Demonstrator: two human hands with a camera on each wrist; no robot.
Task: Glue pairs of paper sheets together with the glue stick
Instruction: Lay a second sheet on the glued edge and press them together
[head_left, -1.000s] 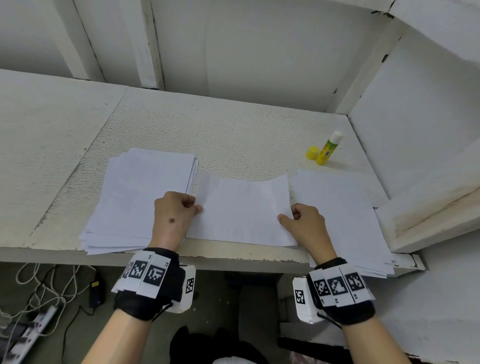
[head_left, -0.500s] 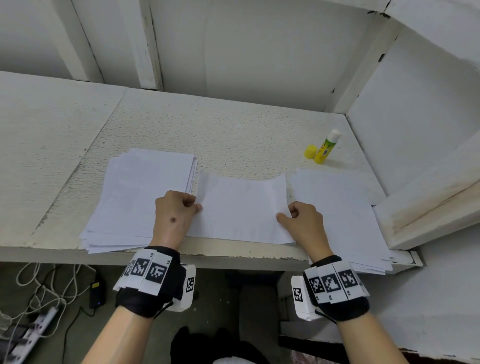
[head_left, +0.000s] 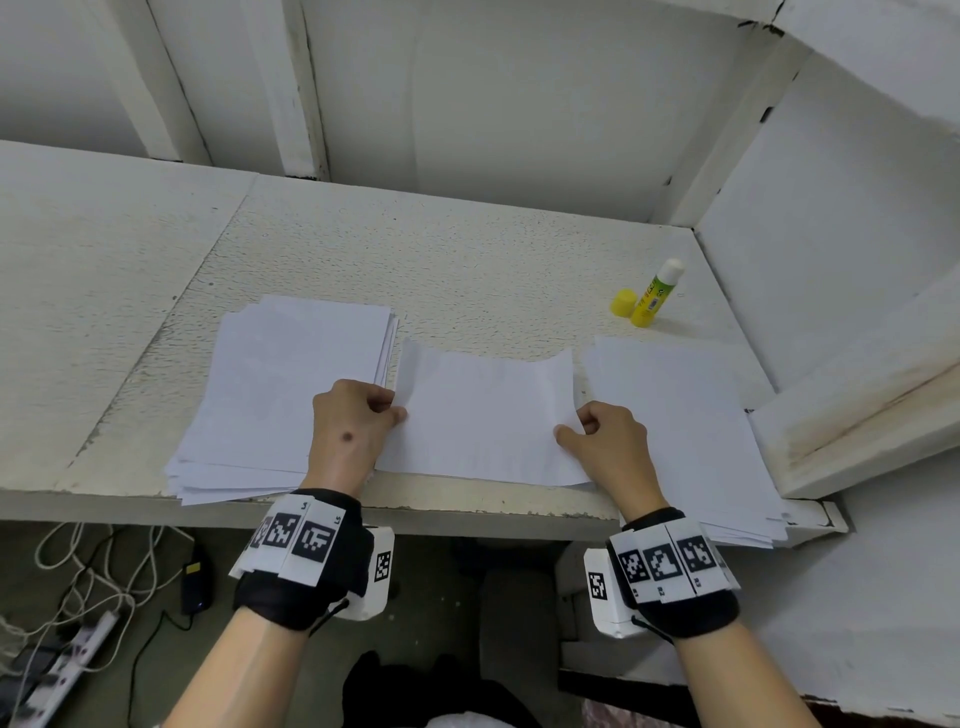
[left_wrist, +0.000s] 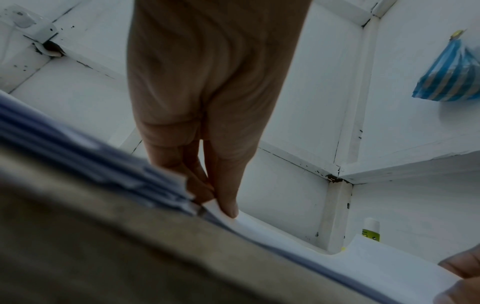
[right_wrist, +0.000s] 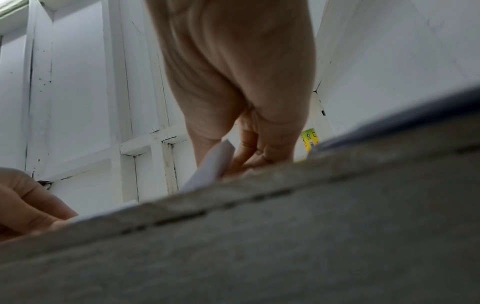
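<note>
A white paper sheet lies at the middle of the shelf's front, its two side edges curled upward. My left hand pinches its left edge between thumb and curled fingers. My right hand pinches the right edge the same way. A stack of white sheets sits to the left, another stack to the right. The yellow glue stick stands uncapped at the back right, with its yellow cap beside it.
The textured white shelf has walls behind and a white box wall at the right. The right stack overhangs the front edge. Cables and a power strip lie on the floor below. A blue striped bag hangs in the left wrist view.
Both hands keep their pinch on the sheet's side edges, and they have drawn slightly inward, so the edges curl up a little more. Stacks and glue stick have not moved.
</note>
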